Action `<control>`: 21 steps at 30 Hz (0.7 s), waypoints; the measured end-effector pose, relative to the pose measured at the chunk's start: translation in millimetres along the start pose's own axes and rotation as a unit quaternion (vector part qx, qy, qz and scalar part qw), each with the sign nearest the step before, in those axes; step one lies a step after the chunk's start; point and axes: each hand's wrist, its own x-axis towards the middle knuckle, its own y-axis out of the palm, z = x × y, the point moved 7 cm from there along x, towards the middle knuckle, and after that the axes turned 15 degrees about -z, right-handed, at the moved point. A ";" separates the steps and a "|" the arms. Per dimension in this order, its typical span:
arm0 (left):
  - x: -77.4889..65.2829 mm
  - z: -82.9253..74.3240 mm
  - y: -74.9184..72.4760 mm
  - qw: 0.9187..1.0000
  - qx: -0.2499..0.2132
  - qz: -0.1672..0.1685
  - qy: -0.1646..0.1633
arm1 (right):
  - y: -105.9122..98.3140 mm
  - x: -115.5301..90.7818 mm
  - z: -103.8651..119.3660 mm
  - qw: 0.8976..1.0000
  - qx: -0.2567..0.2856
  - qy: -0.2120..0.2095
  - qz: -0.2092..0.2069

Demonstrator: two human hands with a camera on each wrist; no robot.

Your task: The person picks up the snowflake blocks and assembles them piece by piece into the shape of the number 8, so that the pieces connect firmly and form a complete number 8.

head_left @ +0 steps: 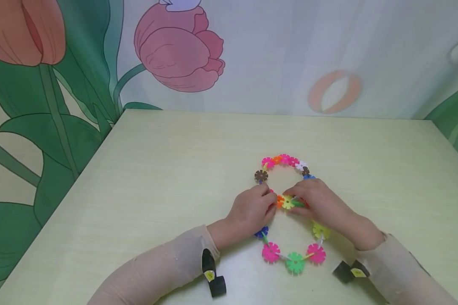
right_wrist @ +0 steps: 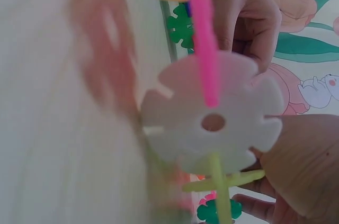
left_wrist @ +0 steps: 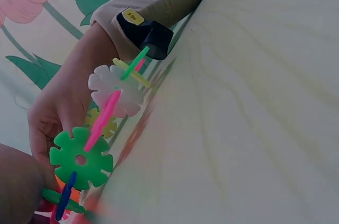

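Note:
Interlocking plastic snowflake discs in many colours form a figure-eight chain on the table, seen in the head view. Both hands are at its middle strip, where an orange disc (head_left: 280, 201) and a yellow disc (head_left: 288, 202) show between them. My left hand (head_left: 252, 208) pinches the strip's left end. From the right, my right hand (head_left: 325, 202) holds the strip near a green piece (head_left: 298, 204), thumb and fingers on opposite sides. The fingers partly cover the joints. A green disc (left_wrist: 66, 155) in the left wrist view and a whitish disc (right_wrist: 175, 107) in the right wrist view stand close to the cameras.
The lower loop has a blue disc (head_left: 262, 231), a pink disc (head_left: 271, 253) and a light green disc (head_left: 295, 263). A brown disc (head_left: 261, 176) lies on the upper loop. The pale table (head_left: 156, 169) meets a flower-printed curtain (head_left: 259, 55) at the back.

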 end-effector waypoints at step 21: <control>-0.1 -1.6 -3.6 0.998 -0.046 -0.043 0.000 | -2.4 0.2 5.9 1.000 0.010 -0.004 -0.011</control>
